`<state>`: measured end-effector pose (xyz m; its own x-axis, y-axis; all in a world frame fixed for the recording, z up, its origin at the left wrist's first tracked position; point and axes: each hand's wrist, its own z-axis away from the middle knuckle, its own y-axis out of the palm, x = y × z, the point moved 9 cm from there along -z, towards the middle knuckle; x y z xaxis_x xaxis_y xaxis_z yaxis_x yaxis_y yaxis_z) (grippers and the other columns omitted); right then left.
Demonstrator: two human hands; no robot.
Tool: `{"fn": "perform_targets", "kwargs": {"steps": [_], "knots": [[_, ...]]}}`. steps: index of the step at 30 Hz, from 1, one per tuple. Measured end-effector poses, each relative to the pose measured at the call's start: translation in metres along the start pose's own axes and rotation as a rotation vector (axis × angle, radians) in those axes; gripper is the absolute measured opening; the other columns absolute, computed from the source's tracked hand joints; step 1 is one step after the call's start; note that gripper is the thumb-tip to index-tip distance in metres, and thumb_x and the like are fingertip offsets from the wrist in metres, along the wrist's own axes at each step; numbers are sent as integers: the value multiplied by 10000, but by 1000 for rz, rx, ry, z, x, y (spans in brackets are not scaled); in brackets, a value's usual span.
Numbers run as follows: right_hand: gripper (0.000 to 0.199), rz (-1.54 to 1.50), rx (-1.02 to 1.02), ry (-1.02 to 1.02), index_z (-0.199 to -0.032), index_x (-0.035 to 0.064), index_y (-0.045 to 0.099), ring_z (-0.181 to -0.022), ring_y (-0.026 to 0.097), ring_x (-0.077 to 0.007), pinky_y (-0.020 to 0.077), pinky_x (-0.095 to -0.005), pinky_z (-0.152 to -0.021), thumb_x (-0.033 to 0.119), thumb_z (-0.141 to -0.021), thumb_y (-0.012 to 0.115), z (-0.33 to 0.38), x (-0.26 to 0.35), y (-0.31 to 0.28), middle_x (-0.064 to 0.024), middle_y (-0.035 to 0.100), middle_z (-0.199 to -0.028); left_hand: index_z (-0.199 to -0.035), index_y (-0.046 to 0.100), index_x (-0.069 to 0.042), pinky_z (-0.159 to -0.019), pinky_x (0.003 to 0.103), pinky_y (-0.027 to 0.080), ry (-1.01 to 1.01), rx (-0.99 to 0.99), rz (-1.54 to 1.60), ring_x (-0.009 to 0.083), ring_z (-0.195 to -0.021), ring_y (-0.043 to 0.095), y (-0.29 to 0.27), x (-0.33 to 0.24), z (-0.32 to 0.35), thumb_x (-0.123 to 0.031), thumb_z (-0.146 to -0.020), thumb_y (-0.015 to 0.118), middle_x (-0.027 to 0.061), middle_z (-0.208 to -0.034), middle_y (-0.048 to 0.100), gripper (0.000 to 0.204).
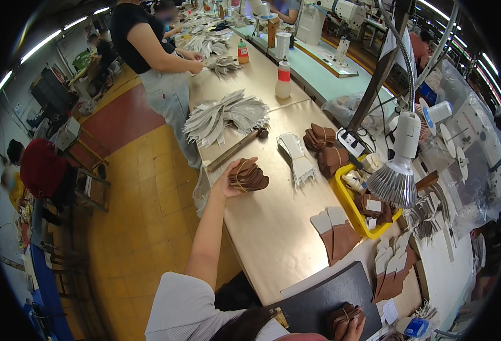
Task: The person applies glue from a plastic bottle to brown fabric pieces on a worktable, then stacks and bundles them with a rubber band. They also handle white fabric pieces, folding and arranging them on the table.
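My left hand (225,183) clasps a brown bundle (253,177), right hand (355,331) another stack (340,320) — likely light, pliable; pinch by the band (241,173).

Left arm (206,241) was extended forward, nearly straight, left hand (225,183) was curled in a grip, right hand (354,330) was positioned low, its fingers (357,324) were bent.

Yellow tiled floor (142,210), tube lights (41,46)

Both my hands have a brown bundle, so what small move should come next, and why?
Perhaps set the bundle in your left hand down on the table: it is already banded, and your right hand holds another bundle.
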<state>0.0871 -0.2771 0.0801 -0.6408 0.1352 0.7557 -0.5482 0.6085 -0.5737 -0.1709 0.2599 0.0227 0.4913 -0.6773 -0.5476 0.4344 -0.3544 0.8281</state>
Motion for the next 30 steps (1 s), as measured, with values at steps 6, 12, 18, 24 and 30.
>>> {"fn": "perform_targets", "kwargs": {"steps": [6,12,18,24,30], "knots": [[296,-322,-83,261,-1189,-24,501,-720,559,-242,481,-342,-640,153,-958,552,-23,15,2,-177,590,-891,-1437,357,-72,-885,422,527,3,7,55,218,-956,635,-9,3,-4,-474,-898,559,80,-1053,627,702],[585,-649,-54,656,-1362,9,380,-1126,568,-258,475,-342,-941,359,-938,581,-3,-30,11,-182,543,-1268,-1437,353,-60,-857,401,540,-9,14,23,208,-934,638,1,2,-3,-473,-906,543,83,-1023,633,700],[594,-684,-67,674,-1361,-2,381,-1133,562,-252,455,-337,-962,348,-931,593,1,-36,11,-174,540,-1265,-1397,381,6,-826,386,552,-25,41,-40,206,-914,640,6,2,-2,-480,-888,566,101,-1017,631,728],[237,-661,-131,688,-1046,47,513,-625,505,-118,394,-224,-534,275,-983,510,-4,-28,17,-74,605,-814,-1283,480,54,-867,346,520,-24,107,-267,205,-988,618,-22,3,5,-480,-872,586,117,-1069,623,682],[227,-647,-69,683,-1054,51,502,-565,502,-125,378,-225,-473,266,-985,513,2,-46,14,-92,614,-794,-1220,566,-12,-942,331,466,-14,-222,-436,194,-1052,588,27,32,29,-419,-877,604,74,-1124,624,533]]}}
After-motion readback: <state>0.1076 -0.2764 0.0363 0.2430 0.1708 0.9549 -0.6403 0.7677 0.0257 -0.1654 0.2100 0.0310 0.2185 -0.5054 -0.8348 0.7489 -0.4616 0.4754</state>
